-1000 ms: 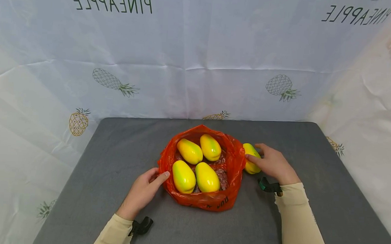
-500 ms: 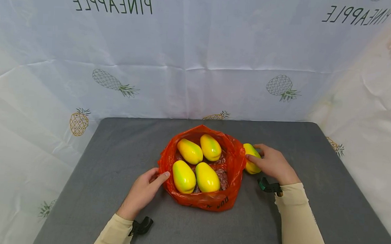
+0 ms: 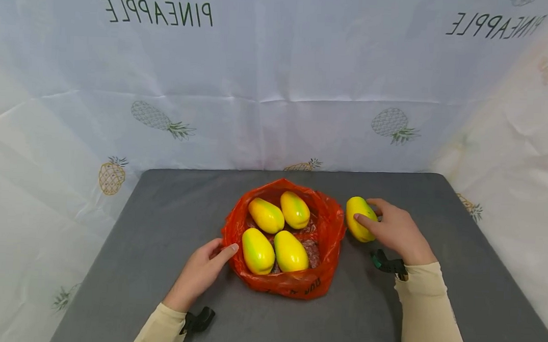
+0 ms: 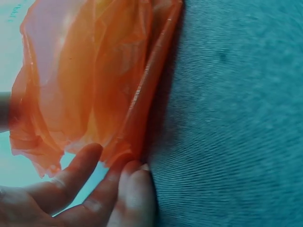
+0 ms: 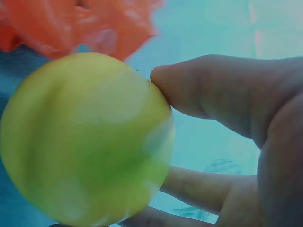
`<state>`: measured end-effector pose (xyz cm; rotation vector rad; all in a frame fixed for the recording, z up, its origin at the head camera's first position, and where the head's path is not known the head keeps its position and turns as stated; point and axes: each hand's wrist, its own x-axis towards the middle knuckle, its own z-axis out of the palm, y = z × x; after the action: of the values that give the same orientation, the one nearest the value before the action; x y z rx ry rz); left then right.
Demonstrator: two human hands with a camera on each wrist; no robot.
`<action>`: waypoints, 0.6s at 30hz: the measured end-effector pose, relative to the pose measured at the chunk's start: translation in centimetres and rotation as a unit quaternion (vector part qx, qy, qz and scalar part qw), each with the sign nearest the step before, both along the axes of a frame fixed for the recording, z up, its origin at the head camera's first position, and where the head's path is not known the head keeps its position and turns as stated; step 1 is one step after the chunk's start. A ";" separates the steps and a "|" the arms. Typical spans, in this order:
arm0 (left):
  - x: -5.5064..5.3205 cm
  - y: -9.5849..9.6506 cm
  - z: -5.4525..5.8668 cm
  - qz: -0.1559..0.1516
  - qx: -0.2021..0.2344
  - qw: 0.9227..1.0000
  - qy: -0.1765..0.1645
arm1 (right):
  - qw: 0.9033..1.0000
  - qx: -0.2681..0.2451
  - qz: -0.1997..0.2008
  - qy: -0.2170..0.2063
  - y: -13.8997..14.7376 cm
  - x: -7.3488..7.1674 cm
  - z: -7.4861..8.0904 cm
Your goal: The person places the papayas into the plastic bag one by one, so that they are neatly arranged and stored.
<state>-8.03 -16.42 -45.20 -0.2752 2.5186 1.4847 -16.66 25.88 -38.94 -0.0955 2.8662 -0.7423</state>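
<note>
A red plastic bag stands with its mouth wide open on the grey table. Several glossy yellow-green papayas lie inside it. My left hand holds the bag's left edge with thumb and fingers; in the left wrist view, its fingers meet the orange-looking plastic low down. Just right of the bag, my right hand grips another papaya between thumb and fingers. That papaya fills much of the right wrist view, with the fingertips beyond it partly hidden.
The grey table ends at the back against a white curtain printed with pineapples. More white fabric hangs at both sides. A black wrist strap with a mount sits at the right wrist.
My right hand has shifted a little to the right with the papaya, which now stands slightly apart from the bag and shows more of itself. The left hand stays at the bag.
</note>
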 end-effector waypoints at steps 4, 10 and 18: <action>-0.2 -0.1 0.3 -0.010 0.026 1.000 -0.010 | 1.000 -0.006 -0.003 0.021 -0.2 0.9 1.2; -1.2 -0.4 1.2 -0.039 0.091 0.995 -0.034 | 0.999 -0.016 0.001 0.039 -1.5 2.1 2.6; -2.8 -0.5 2.9 -0.070 0.046 0.996 -0.037 | 0.997 -0.025 0.006 0.071 -3.0 3.4 3.7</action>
<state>-10.83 -16.89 -42.32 -0.1351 2.3509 1.5028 -13.31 22.90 -35.22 -0.1788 2.9776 -0.8372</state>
